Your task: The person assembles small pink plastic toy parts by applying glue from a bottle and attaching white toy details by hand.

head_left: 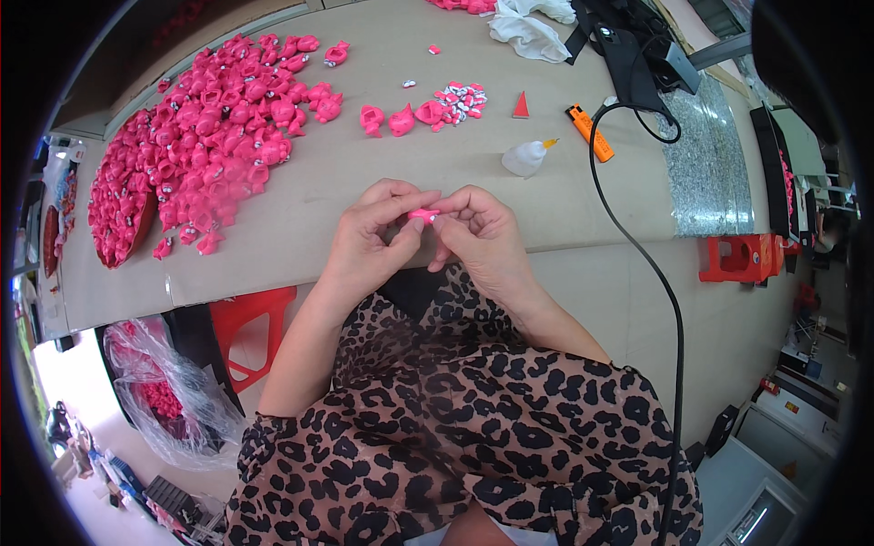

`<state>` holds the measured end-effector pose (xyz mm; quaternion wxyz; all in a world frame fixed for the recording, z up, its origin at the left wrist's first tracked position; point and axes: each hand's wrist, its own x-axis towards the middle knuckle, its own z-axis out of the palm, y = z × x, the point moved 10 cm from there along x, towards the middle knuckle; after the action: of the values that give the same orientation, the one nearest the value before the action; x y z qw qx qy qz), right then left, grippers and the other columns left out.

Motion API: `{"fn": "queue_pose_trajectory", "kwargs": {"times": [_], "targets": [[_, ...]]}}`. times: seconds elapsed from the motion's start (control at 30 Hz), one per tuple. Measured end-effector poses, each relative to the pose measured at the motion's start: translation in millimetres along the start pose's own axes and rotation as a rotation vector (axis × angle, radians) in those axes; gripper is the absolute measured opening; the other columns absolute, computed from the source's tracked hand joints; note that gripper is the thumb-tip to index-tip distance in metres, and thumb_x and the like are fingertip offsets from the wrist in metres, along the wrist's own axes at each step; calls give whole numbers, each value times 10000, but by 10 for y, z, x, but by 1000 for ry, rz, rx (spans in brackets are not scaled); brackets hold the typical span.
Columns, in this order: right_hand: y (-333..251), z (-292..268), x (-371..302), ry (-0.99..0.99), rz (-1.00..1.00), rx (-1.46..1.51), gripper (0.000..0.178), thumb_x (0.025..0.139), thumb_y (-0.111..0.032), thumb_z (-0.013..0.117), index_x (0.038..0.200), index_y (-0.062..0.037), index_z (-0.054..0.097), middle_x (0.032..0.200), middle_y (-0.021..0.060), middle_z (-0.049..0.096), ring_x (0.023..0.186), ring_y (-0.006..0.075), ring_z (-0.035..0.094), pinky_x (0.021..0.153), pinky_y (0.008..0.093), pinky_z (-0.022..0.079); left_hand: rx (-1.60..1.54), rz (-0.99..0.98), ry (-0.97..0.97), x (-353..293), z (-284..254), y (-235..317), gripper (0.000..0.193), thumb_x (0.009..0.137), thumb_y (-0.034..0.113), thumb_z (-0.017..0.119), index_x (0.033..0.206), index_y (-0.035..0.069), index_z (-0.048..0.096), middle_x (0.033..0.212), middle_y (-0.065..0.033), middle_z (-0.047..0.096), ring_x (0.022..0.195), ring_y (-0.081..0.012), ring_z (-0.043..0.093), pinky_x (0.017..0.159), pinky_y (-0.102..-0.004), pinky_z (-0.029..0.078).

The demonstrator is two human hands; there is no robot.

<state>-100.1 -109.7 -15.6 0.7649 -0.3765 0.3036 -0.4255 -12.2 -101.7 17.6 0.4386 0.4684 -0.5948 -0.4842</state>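
Between my two hands, just over the table's near edge, is a small bright pink moulded piece. The fingers of my left hand pinch it from one side. My right hand closes on its other side, thumb and fingertips meeting at the piece; a pale speck shows there, too small to name. Beyond my hands a few hollow pink pieces stand in a row beside a little pile of small white-and-pink parts. A small white squeeze bottle with a yellow tip lies to the right of them.
A large heap of pink pieces covers the table's left side. An orange tool, a red triangular piece and a white cloth lie farther right. A black cable runs down past my right arm. A red stool stands below left.
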Motion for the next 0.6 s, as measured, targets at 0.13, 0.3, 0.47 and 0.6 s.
{"fn": "queue_pose_trajectory", "kwargs": {"times": [0.13,0.3,0.47,0.6], "targets": [[9,-10,-3,38,16,-3,46,788,10,484,828,19,466,741,69,533,552,80,534,485,211,496,26,-17,31,-11,-3,-22,307,757,-76,457,1022,24,576,974,-53,460,848,-95,476,691,-188,400],[42,-16,5,59,49,-27,51,786,9,487,828,14,459,744,67,531,576,81,541,512,223,512,84,52,62,-1,-34,-11,308,741,-64,479,1011,40,585,932,-53,478,780,-88,484,632,-183,405],[28,-23,-11,68,66,-22,57,788,12,484,835,14,452,751,66,527,596,83,543,549,241,527,87,96,85,1,-26,73,302,731,-50,497,1003,45,588,892,-57,494,713,-84,494,584,-184,415],[50,-25,8,77,78,-15,58,788,17,483,836,17,451,753,69,528,598,89,545,566,250,531,113,110,79,10,-30,76,303,732,-53,494,1003,45,587,890,-63,494,727,-94,496,587,-189,420]]}}
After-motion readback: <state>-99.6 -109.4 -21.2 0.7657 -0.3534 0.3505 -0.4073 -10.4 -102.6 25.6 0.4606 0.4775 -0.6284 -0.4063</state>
